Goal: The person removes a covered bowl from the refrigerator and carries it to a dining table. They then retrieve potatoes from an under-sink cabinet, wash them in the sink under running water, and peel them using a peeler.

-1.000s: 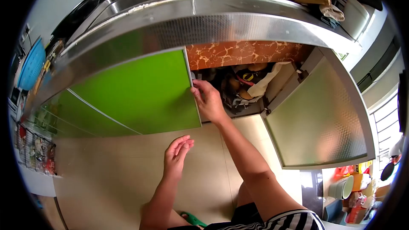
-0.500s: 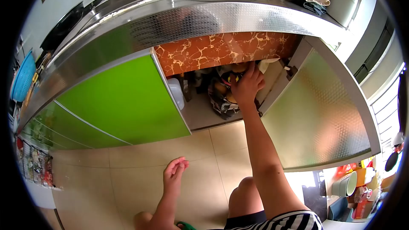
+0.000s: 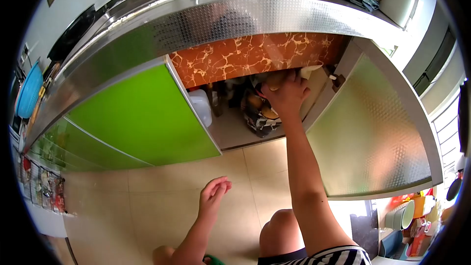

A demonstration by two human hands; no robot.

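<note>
- Pale floor tiles [image 3: 167,206] are laid in front of a kitchen cabinet [image 3: 228,130], which is topped by a steel counter edge [image 3: 211,22].
- Inside the cabinet, near the front edge of its base, a patterned bag [image 3: 260,124] is set down; its open mouth is turned upward, but its long axis cannot be judged, as the upper part is partly covered by the right hand [image 3: 287,95].
- Round tan things [image 3: 269,112] are held in the bag, just beside the palm.
- Over the bag's mouth, the right thumb and fingers are spread apart and pointed deeper into the cabinet; whether anything is gripped cannot be told.
- Close to those fingertips, a pale sheet [image 3: 311,71] is partly seen.
- Left of the bag, a white container [image 3: 201,108] is partly hidden by a green door [image 3: 142,113].
- Above the opening, a marbled panel [image 3: 245,59] is fitted; to the right, a frosted door [image 3: 373,132] is hung open.
- Well apart from the bag, the left hand [image 3: 215,192] is held above the tiles, its fingers loosely curled and unclenched.
</note>
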